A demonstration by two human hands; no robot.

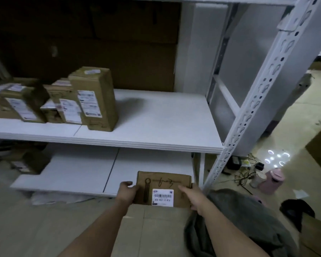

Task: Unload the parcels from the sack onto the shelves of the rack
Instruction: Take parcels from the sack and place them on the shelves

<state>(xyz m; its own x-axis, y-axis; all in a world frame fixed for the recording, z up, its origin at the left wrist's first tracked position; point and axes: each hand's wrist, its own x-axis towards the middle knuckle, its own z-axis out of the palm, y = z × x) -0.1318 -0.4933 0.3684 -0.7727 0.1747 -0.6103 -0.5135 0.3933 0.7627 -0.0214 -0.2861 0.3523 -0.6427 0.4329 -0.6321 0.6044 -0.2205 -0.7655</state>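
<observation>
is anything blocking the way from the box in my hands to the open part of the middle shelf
Nothing visible does. The flat parcel, held by the left hand and right hand, faces bare middle shelf; the standing parcels sit left.

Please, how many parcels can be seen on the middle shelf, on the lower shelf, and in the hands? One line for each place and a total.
Parcels on the middle shelf: 4 (blurred; more may hide at the left), the tallest at the right end
Parcels on the lower shelf: 1, blurred
Parcels held by the left hand and right hand: 1
Total: 6
</observation>
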